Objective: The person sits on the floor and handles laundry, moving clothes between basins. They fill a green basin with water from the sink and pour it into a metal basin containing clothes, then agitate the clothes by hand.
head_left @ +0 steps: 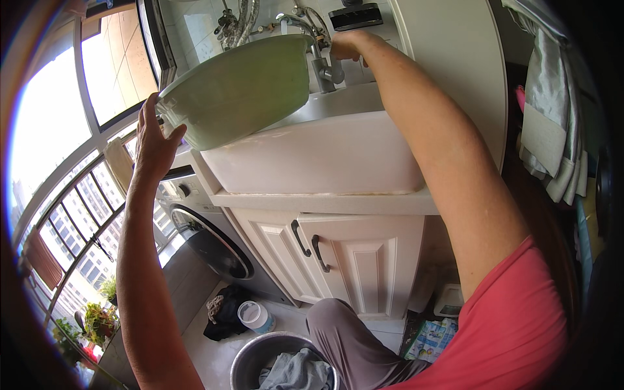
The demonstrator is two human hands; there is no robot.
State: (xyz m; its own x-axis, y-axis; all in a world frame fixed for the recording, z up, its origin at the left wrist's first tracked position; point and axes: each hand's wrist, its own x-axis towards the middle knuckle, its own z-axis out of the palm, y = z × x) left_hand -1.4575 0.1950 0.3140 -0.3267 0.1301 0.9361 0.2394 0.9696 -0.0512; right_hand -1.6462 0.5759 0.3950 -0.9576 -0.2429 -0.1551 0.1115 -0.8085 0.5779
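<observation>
A green plastic basin [244,91] is tilted over the white sink [312,153], its open side turned away from me. My left hand [156,143] grips the basin's left end, fingers at the rim and thumb against the outer wall. Beyond the basin's right end stands a chrome faucet [322,73], and a stream of water [284,27] falls from its spout behind the basin's rim. At the faucet's lever is my right hand [354,47], its fingers curled; they partly hide the lever. The basin's inside is out of sight.
Below the sink is a white cabinet [364,260] with dark handles. A washing machine [214,237] stands to its left. On the floor are a metal tub [244,364] with wet-looking grey cloth [299,370], a white bucket [255,316] and a black bag [224,315]. Windows line the left.
</observation>
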